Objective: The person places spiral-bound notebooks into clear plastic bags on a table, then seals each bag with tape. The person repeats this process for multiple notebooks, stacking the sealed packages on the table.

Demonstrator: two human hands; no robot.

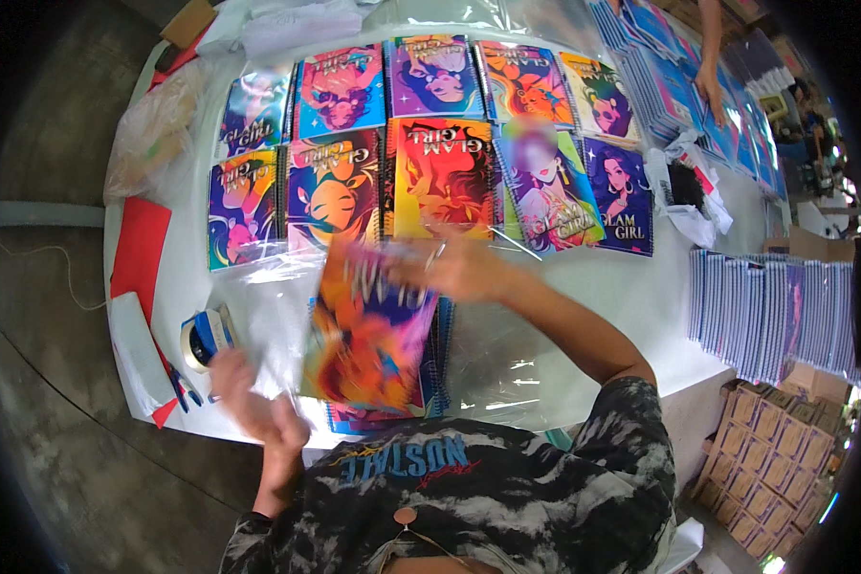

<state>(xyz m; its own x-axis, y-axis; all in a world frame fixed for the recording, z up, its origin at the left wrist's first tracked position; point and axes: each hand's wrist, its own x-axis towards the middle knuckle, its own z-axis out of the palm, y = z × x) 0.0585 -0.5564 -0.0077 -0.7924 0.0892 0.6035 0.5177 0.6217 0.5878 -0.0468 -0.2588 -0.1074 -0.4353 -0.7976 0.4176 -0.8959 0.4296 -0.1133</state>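
Observation:
A spiral notebook [373,330] with an orange and purple illustrated cover is tilted in front of me, blurred by motion. My right hand [464,268] grips its far edge, fingers closed. My left hand [263,407] is at the near left, beside crinkled clear plastic film [273,306]; motion smears its fingers, so its hold cannot be made out. The film reaches toward the notebook's left side. Beneath, a stack of similar notebooks [435,383] lies at the table's near edge. More clear plastic [507,354] is spread to its right.
Two rows of colourful notebooks [440,177] cover the white table [631,316] ahead. At left are a tape roll [201,340], scissors [184,387] and red sheets [139,249]. Notebook stacks [775,311] stand at right, cartons [770,440] below. Another person's hand [708,91] touches notebooks at far right.

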